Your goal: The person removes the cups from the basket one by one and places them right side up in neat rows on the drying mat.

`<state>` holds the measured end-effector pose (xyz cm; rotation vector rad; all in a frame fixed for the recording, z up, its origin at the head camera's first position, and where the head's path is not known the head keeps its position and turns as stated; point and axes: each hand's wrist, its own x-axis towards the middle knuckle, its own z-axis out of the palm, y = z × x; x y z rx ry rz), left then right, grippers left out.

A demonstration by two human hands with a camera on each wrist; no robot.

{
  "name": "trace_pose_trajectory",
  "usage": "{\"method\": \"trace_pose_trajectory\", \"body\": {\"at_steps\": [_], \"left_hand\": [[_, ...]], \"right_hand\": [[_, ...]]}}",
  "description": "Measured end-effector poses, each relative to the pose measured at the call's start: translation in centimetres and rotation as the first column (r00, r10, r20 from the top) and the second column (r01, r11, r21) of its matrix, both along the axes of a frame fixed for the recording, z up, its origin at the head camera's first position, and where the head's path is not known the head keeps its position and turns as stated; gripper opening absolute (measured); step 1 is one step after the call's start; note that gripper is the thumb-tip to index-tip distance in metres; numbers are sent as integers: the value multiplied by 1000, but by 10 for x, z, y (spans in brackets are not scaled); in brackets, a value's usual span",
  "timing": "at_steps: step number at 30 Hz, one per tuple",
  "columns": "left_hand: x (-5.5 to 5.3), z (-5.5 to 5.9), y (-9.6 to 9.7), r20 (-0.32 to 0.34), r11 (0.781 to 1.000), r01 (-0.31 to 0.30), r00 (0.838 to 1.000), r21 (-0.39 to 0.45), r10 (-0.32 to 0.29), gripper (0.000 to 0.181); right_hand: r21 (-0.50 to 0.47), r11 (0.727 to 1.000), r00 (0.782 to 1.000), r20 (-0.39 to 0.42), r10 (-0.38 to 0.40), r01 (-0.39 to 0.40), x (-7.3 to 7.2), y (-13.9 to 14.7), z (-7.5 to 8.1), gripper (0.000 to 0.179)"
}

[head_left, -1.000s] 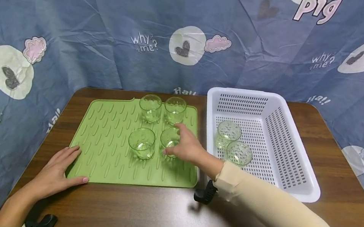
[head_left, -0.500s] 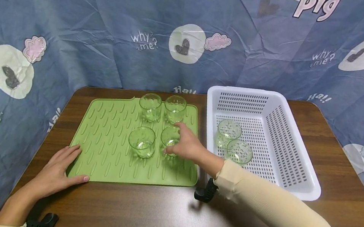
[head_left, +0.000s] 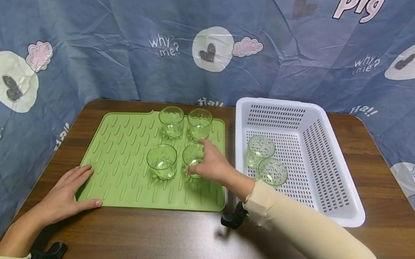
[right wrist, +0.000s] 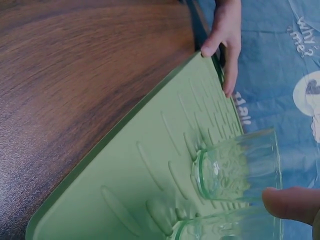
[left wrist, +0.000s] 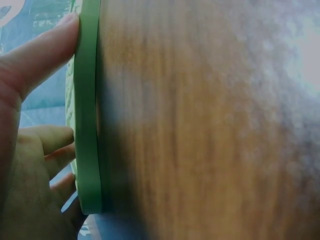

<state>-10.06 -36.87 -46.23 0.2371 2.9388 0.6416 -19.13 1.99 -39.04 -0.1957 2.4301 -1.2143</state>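
Note:
A green ridged drying mat (head_left: pixel 121 153) lies on the table with several clear glasses on its right half. My right hand (head_left: pixel 215 164) holds the front-right glass (head_left: pixel 191 156) from its right side, thumb toward me and fingers at the far side. That glass (right wrist: pixel 230 227) stands upright on the mat; in the right wrist view the thumb (right wrist: pixel 290 204) lies at its rim. Just left of it stands another glass (head_left: pixel 161 162). Two more glasses, one on the left (head_left: pixel 171 122) and one on the right (head_left: pixel 199 124), stand behind. My left hand (head_left: pixel 64 198) rests on the mat's front-left corner, fingers extended.
To the right of the mat stands a white perforated basket (head_left: pixel 324 171). Two glasses, a back one (head_left: pixel 261 152) and a front one (head_left: pixel 272 173), are inside at its left. A wooden table (head_left: pixel 160 246) carries everything, and a patterned blue cloth (head_left: pixel 121 70) hangs behind.

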Motion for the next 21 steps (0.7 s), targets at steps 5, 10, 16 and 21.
{"method": "trace_pose_trajectory", "body": {"at_steps": [5,10,16,21], "left_hand": [[0,-1,0,4,1000,-2,1000,-4,2,103],[0,0,0,9,1000,0,1000,-2,0,104],[-1,0,-1,7,1000,5,1000,9,-5,103],[-2,1,-3,18,1000,8,1000,14,-8,103]], "right_hand": [[-5,1000,1000,1,16,-16,0,1,-2,101],[8,1000,1000,-7,21,-20,-1,1,-1,101],[72,997,999,-40,23,-20,-1,3,4,105],[141,989,983,-172,61,-37,1,12,23,98]]}}
